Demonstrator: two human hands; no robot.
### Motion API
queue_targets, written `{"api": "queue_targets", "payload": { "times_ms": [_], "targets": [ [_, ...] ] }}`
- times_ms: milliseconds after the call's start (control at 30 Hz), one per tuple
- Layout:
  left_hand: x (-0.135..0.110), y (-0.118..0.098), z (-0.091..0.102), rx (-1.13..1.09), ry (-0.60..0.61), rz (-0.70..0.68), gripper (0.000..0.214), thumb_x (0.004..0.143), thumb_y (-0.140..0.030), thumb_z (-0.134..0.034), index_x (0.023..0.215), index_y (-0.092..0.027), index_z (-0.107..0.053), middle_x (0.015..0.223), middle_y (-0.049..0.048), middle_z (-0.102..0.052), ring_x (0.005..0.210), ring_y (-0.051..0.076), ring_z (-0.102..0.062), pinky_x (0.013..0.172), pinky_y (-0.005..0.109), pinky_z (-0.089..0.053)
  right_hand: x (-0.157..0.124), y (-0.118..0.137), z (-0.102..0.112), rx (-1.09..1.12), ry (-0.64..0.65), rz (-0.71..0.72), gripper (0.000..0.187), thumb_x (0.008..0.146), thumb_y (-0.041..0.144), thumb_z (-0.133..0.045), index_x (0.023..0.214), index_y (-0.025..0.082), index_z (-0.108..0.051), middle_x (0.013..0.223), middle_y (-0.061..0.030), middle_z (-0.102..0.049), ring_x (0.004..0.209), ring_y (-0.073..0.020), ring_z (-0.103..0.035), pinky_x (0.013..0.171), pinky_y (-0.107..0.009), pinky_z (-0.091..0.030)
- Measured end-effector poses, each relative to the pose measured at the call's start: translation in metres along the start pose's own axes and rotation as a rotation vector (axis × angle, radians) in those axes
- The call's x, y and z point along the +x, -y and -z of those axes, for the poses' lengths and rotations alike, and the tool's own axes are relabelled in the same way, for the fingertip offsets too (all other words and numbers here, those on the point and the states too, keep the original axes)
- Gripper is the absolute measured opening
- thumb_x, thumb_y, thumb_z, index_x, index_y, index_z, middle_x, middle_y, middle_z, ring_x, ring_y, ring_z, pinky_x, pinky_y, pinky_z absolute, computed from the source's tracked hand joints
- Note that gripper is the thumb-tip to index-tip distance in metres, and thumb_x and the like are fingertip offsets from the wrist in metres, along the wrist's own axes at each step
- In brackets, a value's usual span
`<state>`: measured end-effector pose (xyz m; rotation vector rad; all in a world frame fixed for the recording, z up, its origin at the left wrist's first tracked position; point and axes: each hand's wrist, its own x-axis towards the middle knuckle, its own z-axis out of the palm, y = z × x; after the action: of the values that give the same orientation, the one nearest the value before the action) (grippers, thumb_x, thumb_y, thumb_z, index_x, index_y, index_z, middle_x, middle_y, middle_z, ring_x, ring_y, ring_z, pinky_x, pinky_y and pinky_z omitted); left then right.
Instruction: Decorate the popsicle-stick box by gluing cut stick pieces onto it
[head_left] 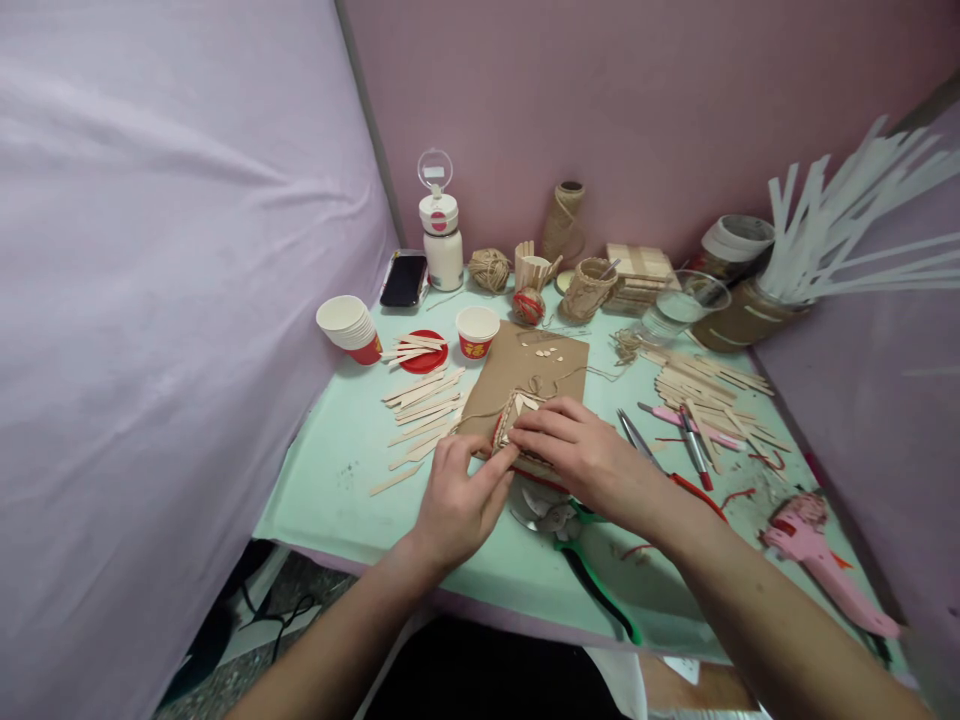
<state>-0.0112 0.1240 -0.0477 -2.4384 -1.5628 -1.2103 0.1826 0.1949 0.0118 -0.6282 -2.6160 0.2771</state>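
Note:
A small wooden-stick craft piece [523, 404], edged with brown twine and some red, lies on a sheet of brown cardboard [495, 365]. My left hand [461, 500] pinches its lower left side between thumb and curled fingers. From the right, my right hand [581, 455] covers much of the piece, its fingers closed together and pressed on it. The fingertips of both hands nearly meet there, so the exact grip is hidden. Loose twine [536, 385] trails over the cardboard, and small wood chips [547, 353] lie near its top.
Green-handled pruning shears [592, 580] lie by the front edge, scissors [637, 440] and a pink glue gun [825, 565] to the right. Wooden sticks [424, 410] spread at left. Paper cups [349, 325], a white bottle [442, 245] and a water cup [675, 305] stand farther back.

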Motion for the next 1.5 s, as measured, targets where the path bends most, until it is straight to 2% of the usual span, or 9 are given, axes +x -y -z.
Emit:
{"api": "queue_targets", "payload": {
  "times_ms": [400, 567, 667, 800, 967, 1100, 1267, 1400, 1500],
  "targets": [
    [-0.001, 0.002, 0.001, -0.027, -0.05, -0.026, 0.036, 0.089, -0.014, -0.058, 0.124, -0.024, -0.059, 0.099, 0.0071, -0.059, 0.092, 0.02, -0.054, 0.084, 0.037, -0.046, -0.001, 0.001, 0.0, 0.017, -0.002, -0.027, 0.029, 0.093, 0.012, -0.051, 0.118, 0.016, -0.065, 0.115, -0.0133, -0.068, 0.101, -0.0242, -0.058, 0.085, -0.042, -0.055],
    [0.007, 0.002, 0.013, -0.1, -0.081, 0.024, 0.03, 0.089, -0.012, -0.059, 0.117, -0.022, -0.06, 0.098, 0.0066, -0.059, 0.092, 0.019, -0.055, 0.081, 0.035, -0.048, -0.016, 0.007, 0.027, -0.071, -0.176, -0.151, 0.039, 0.094, 0.009, -0.046, 0.127, 0.021, -0.06, 0.12, -0.0117, -0.066, 0.104, -0.0253, -0.058, 0.088, -0.045, -0.052],
    [0.022, 0.006, 0.025, -0.195, -0.038, 0.09, 0.019, 0.09, -0.014, -0.058, 0.107, -0.021, -0.063, 0.097, 0.0065, -0.062, 0.093, 0.019, -0.057, 0.082, 0.035, -0.049, -0.041, 0.013, 0.046, -0.165, -0.308, -0.268, 0.041, 0.093, 0.008, -0.049, 0.129, 0.023, -0.057, 0.118, -0.0115, -0.065, 0.105, -0.026, -0.06, 0.09, -0.046, -0.05],
    [0.053, 0.016, 0.041, -0.3, 0.233, 0.099, 0.013, 0.092, -0.017, -0.058, 0.101, -0.021, -0.066, 0.096, 0.0053, -0.065, 0.093, 0.018, -0.061, 0.083, 0.033, -0.05, -0.096, 0.016, 0.055, -0.347, -0.371, -0.442, 0.034, 0.092, 0.015, -0.055, 0.124, 0.025, -0.059, 0.115, -0.0131, -0.065, 0.104, -0.0286, -0.062, 0.087, -0.045, -0.051],
    [0.092, 0.022, 0.046, -0.278, 0.558, 0.023, 0.015, 0.092, -0.02, -0.057, 0.103, -0.022, -0.068, 0.097, 0.0041, -0.067, 0.093, 0.019, -0.062, 0.081, 0.033, -0.05, -0.195, 0.007, 0.046, -0.519, -0.249, -0.646, 0.021, 0.092, 0.029, -0.058, 0.11, 0.022, -0.065, 0.105, -0.016, -0.069, 0.089, -0.0302, -0.067, 0.075, -0.043, -0.054],
    [0.107, 0.02, 0.042, -0.191, 0.661, -0.05, 0.016, 0.092, -0.022, -0.054, 0.099, -0.021, -0.069, 0.097, 0.0043, -0.067, 0.093, 0.02, -0.061, 0.081, 0.033, -0.049, -0.26, 0.007, 0.031, -0.527, -0.116, -0.904, 0.03, 0.092, 0.039, -0.053, 0.108, 0.018, -0.068, 0.106, -0.0169, -0.07, 0.09, -0.032, -0.068, 0.076, -0.045, -0.054],
    [0.115, 0.017, 0.041, -0.116, 0.709, -0.03, 0.021, 0.092, -0.033, -0.051, 0.096, -0.021, -0.069, 0.095, 0.0055, -0.066, 0.088, 0.021, -0.06, 0.076, 0.033, -0.047, -0.286, 0.01, 0.018, -0.468, -0.049, -1.179, 0.043, 0.088, 0.044, -0.047, 0.112, 0.014, -0.067, 0.113, -0.0182, -0.067, 0.106, -0.035, -0.062, 0.09, -0.048, -0.049],
    [0.118, 0.014, 0.048, -0.085, 0.684, 0.023, 0.023, 0.092, -0.037, -0.051, 0.093, -0.022, -0.068, 0.092, 0.0049, -0.065, 0.084, 0.021, -0.059, 0.072, 0.032, -0.045, -0.293, 0.001, 0.013, -0.449, -0.056, -1.264, 0.047, 0.086, 0.046, -0.048, 0.114, 0.011, -0.064, 0.113, -0.0199, -0.065, 0.105, -0.0357, -0.06, 0.09, -0.047, -0.047],
    [0.116, 0.011, 0.054, -0.089, 0.666, 0.042, 0.02, 0.092, -0.035, -0.053, 0.092, -0.021, -0.068, 0.091, 0.0042, -0.065, 0.085, 0.02, -0.058, 0.074, 0.031, -0.044, -0.299, -0.01, 0.009, -0.479, -0.073, -1.302, 0.042, 0.085, 0.042, -0.051, 0.108, 0.011, -0.065, 0.106, -0.0244, -0.067, 0.097, -0.0382, -0.063, 0.084, -0.047, -0.047]
  ]
}}
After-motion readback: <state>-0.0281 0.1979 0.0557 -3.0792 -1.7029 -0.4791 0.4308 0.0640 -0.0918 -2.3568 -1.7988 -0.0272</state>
